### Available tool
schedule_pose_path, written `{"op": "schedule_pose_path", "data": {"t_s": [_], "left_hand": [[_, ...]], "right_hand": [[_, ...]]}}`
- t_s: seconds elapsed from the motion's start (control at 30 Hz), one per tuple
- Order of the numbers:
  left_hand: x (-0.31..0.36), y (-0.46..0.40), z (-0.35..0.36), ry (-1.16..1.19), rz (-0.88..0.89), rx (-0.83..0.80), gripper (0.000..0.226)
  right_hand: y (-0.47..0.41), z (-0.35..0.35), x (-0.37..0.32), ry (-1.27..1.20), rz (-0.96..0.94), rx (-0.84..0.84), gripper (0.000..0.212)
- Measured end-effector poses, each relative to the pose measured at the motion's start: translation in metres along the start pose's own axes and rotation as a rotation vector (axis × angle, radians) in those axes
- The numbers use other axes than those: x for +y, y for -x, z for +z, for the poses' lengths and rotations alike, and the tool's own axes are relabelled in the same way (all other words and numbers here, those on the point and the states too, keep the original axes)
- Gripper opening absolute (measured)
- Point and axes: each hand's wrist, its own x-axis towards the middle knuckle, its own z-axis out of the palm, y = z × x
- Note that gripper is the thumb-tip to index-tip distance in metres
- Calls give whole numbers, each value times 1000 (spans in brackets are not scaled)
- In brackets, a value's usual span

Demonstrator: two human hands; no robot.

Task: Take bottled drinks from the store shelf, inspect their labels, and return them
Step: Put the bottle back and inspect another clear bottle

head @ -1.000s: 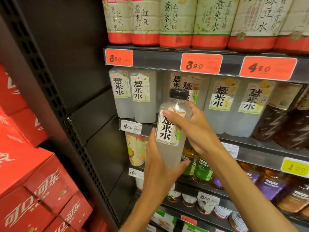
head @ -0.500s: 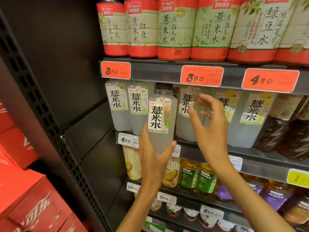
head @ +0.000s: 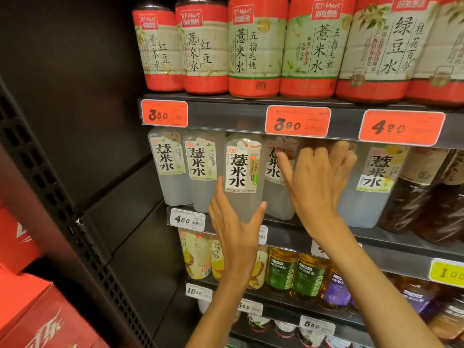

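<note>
Shelf (head: 251, 114): clear bottles (head: 200, 169) crowd held bottle (head: 242, 177); right hand (head: 319, 182) beside.

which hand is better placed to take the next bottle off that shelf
Probably the right hand: its fingers already curl over a clear bottle further along the row, while the left hand is busy gripping the base of the white-label bottle at the shelf edge.

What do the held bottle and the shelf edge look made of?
Held bottle: likely frosted translucent plastic, pale liquid showing through, with a glossy printed label. Shelf edge: probably dark painted metal with a dull sheen; the strip holding the price tags may be plastic.
</note>
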Motion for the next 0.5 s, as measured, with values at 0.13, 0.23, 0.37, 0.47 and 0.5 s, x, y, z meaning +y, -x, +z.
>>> {"op": "schedule_pose_path", "data": {"t_s": [0.13,0.23,0.37,0.47,0.5], "left_hand": [[-5,2,2,5,36,31,87],[-6,2,3,-106,26,74,89],[-7,3,6,-165,33,120,92],[-11,3,7,-139,51,138,92],[-13,3,7,-128,56,138,91]], "right_hand": [[-4,4,2,13,15,-60,52],[-2,6,6,-55,-7,-9,54],[1,2,11,-116,-10,71,53],[1,0,11,-142,-5,83,52],[1,-1,11,-170,4,74,50]]}}
